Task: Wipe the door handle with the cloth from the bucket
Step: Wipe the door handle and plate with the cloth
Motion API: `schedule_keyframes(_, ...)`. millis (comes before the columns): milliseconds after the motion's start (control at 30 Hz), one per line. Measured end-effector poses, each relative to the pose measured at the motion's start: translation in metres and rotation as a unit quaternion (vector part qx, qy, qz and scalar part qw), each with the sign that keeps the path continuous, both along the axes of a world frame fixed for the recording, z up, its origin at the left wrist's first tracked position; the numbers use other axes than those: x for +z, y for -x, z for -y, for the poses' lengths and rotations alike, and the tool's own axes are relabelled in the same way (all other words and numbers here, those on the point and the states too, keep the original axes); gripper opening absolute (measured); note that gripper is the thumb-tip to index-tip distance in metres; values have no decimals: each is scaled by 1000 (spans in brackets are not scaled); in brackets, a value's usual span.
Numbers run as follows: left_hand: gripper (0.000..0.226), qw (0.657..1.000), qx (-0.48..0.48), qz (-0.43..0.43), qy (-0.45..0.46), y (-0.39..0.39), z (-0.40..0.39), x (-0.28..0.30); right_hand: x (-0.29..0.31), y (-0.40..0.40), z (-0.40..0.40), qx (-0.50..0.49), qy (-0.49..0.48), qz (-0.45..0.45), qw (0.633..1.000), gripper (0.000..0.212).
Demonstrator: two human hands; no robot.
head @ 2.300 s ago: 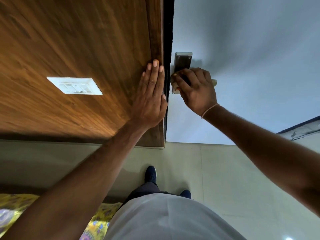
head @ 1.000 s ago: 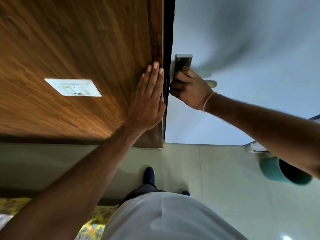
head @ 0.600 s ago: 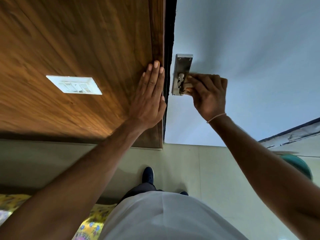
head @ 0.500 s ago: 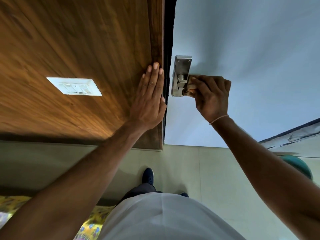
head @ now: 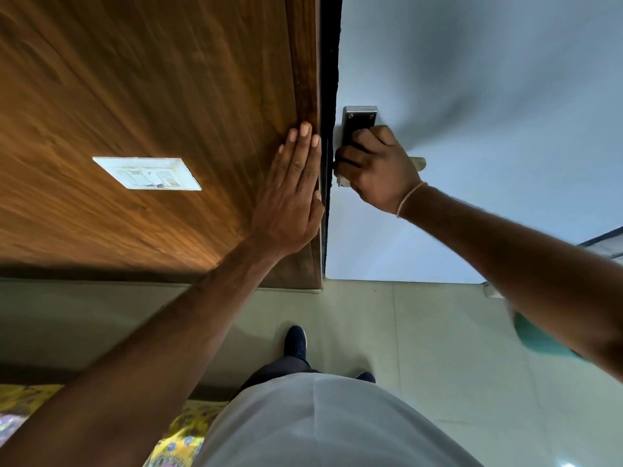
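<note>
The metal door handle plate (head: 359, 117) sits on the white door (head: 472, 79), close to its left edge. My right hand (head: 381, 170) is closed over the plate's lower part and the lever, which it hides. The cloth is almost wholly hidden inside that fist. A pale end (head: 418, 162) sticks out to the right of the hand; I cannot tell whether it is cloth or lever. My left hand (head: 290, 197) lies flat, fingers together, on the brown wooden panel (head: 168, 79) beside the door gap. The teal bucket (head: 536, 342) shows on the floor, partly behind my right forearm.
A white switch plate (head: 146, 173) is set in the wooden panel. Pale floor tiles lie below, with my dark shoe (head: 296, 342) on them. Yellow patterned fabric (head: 182, 433) shows at the bottom left.
My right hand slid left along the lever, from the right of the plate to over it, and now covers the lever's base. My left hand stayed put.
</note>
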State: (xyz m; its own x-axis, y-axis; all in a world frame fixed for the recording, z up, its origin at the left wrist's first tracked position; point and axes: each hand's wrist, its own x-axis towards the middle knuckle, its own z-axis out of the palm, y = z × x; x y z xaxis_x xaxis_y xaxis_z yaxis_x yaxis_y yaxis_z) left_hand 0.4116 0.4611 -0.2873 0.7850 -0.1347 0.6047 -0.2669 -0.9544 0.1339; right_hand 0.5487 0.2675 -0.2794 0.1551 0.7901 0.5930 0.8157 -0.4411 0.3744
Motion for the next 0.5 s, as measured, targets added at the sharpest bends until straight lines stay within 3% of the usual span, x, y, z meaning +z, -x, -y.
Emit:
schedule_keyframes(133,73,1000,7,5,1,0,2,-1,8,2,14,19,-17,-15,1000,18)
schedule_keyframes(333,75,1000,21,7,5,-1,6,-2,-4,25,36,-125,-157,-125,972,35)
schedule_keyframes(500,74,1000,30,6,-3,-1,7,-4,-6,37,27,-159,-158,-124,967,35)
